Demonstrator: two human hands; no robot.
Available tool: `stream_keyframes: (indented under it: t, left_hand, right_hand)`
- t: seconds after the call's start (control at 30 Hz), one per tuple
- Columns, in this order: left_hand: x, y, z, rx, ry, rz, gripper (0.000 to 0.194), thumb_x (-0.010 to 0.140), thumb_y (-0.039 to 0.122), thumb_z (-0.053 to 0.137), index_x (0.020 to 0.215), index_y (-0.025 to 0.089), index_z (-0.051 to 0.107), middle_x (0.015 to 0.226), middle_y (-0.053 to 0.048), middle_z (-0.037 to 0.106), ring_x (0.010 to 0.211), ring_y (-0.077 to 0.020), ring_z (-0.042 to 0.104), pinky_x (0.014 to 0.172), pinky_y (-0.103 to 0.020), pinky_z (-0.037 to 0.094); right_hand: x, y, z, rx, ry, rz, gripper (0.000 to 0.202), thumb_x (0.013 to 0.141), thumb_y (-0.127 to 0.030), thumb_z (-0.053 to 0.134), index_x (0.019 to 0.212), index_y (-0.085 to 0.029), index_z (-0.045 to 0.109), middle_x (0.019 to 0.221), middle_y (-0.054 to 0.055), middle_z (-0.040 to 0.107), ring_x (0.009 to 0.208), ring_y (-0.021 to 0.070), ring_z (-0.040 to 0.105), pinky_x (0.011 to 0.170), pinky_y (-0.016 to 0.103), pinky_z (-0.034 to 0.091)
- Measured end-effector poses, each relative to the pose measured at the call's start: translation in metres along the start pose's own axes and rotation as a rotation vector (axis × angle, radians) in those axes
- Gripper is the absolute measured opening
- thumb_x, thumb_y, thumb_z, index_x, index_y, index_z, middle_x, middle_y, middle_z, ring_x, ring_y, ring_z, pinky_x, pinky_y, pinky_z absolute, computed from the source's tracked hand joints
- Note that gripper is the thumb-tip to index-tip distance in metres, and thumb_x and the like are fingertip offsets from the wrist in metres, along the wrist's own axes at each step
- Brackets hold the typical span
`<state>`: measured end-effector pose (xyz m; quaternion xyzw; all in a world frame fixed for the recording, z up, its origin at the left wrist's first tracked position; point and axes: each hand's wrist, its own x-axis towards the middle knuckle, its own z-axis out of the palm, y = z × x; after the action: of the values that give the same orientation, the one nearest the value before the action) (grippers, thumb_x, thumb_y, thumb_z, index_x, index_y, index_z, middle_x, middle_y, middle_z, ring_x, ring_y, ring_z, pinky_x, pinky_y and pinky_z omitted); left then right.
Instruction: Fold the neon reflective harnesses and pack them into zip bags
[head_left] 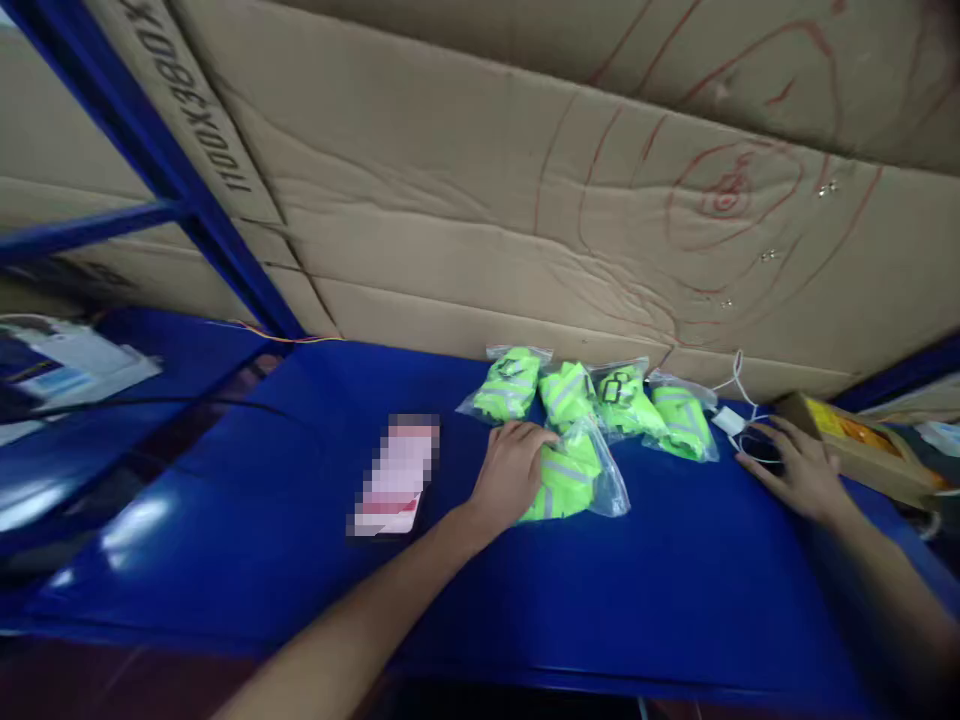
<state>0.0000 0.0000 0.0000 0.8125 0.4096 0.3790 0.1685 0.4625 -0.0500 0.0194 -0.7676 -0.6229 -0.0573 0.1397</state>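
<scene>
My left hand point(514, 470) curls its fingers over the left side of a bagged reflective vest point(566, 485), neon green with grey stripes in clear plastic. That bag lies on the blue table in front of a row of similar bagged vests point(510, 383). At the right, my right hand point(806, 470) is open, thumb and fingers apart around a loop of white cable point(757, 458). A small white plug point(728, 420) sits just left of these fingertips. Whether the fingers touch the cable is unclear.
Left of my left hand lies a phone point(396, 475) with a blurred-out screen. A cardboard box point(862, 445) stands beyond my right hand. Cardboard sheeting point(450, 200) walls the back, and a blue metal post point(217, 240) rises at left. White packets point(82, 365) lie at far left.
</scene>
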Motion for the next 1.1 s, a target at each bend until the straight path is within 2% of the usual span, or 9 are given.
stream_keyframes:
  t: [0.1,0.17,0.27,0.37,0.5,0.57,0.7,0.87,1.1]
  left_hand:
    - [0.001,0.003,-0.003,0.002,0.040,0.005,0.039,0.088,-0.004,0.043,0.104,0.021,0.069,0.100,-0.002,0.076,0.099,-0.0222,0.066,0.087,-0.038,0.049]
    - [0.000,0.005,-0.005,0.021,0.065,0.017,0.043,0.083,-0.008,0.042,0.102,0.021,0.068,0.100,-0.002,0.075,0.099,-0.0215,0.065,0.088,-0.037,0.049]
    - [-0.002,0.005,-0.011,0.086,0.088,0.045,0.048,0.078,-0.010,0.043,0.104,0.022,0.068,0.108,-0.005,0.072,0.103,-0.0240,0.062,0.088,-0.039,0.047]
    - [0.000,0.005,-0.019,0.164,0.130,0.045,0.049,0.083,-0.007,0.045,0.113,0.023,0.069,0.123,-0.010,0.067,0.107,-0.0257,0.061,0.090,-0.042,0.045]
    - [-0.003,0.022,-0.023,0.262,0.299,0.157,0.027,0.094,0.010,0.056,0.116,0.023,0.065,0.125,-0.012,0.065,0.112,-0.0272,0.061,0.094,-0.044,0.044]
    - [-0.010,0.036,-0.017,0.121,0.219,0.274,0.015,0.096,0.023,0.062,0.110,0.021,0.061,0.105,-0.007,0.070,0.095,-0.0220,0.065,0.087,-0.037,0.048]
    - [-0.024,0.052,0.002,-0.099,0.067,0.124,0.043,0.089,0.060,0.069,0.097,0.020,0.058,0.088,-0.005,0.069,0.082,-0.0204,0.066,0.069,-0.029,0.050]
    - [-0.023,0.048,-0.001,-0.254,-0.073,0.113,0.016,0.099,0.032,0.062,0.090,0.020,0.058,0.083,-0.003,0.067,0.078,-0.0157,0.063,0.071,-0.026,0.049]
    - [-0.010,0.044,-0.021,-0.466,-0.202,0.077,0.011,0.097,0.020,0.053,0.091,0.018,0.062,0.079,-0.002,0.064,0.067,-0.0114,0.057,0.065,-0.023,0.045]
  right_hand:
    - [-0.009,-0.066,-0.016,0.149,0.135,-0.084,0.051,0.086,-0.060,0.064,0.120,-0.021,0.070,0.150,0.025,0.054,0.142,0.0512,0.042,0.114,0.074,0.020]
    - [-0.027,-0.124,-0.016,0.411,0.133,-0.195,0.041,0.095,-0.053,0.056,0.122,-0.025,0.068,0.133,0.017,0.066,0.130,0.0392,0.057,0.114,0.060,0.036]
    - [-0.057,-0.211,-0.003,0.800,-0.339,-0.349,0.029,0.094,-0.046,0.065,0.119,-0.031,0.068,0.105,0.005,0.075,0.092,0.0262,0.071,0.087,0.038,0.058]
    - [-0.067,-0.254,0.016,1.091,-0.437,-0.203,0.022,0.097,-0.048,0.062,0.095,-0.027,0.068,0.073,0.000,0.069,0.066,0.0196,0.065,0.067,0.031,0.054]
    - [-0.063,-0.244,0.034,1.226,-0.319,-0.007,0.030,0.101,-0.051,0.056,0.094,-0.022,0.064,0.074,0.001,0.066,0.066,0.0173,0.061,0.063,0.028,0.049]
    - [-0.064,-0.235,0.035,1.252,-0.287,0.026,0.030,0.102,-0.050,0.056,0.094,-0.022,0.062,0.075,0.001,0.064,0.065,0.0159,0.058,0.060,0.026,0.046]
    - [-0.072,-0.231,0.025,1.258,-0.357,-0.043,0.031,0.094,-0.049,0.069,0.081,-0.021,0.063,0.069,-0.001,0.059,0.061,0.0131,0.053,0.057,0.023,0.043]
    - [-0.071,-0.228,0.021,1.305,-0.537,-0.175,0.030,0.097,-0.045,0.066,0.079,-0.021,0.066,0.065,-0.001,0.060,0.061,0.0118,0.055,0.059,0.022,0.043]
    - [-0.067,-0.226,0.014,1.186,-0.471,-0.314,0.019,0.103,-0.033,0.060,0.090,-0.023,0.071,0.074,-0.002,0.069,0.069,0.0113,0.065,0.067,0.020,0.049]
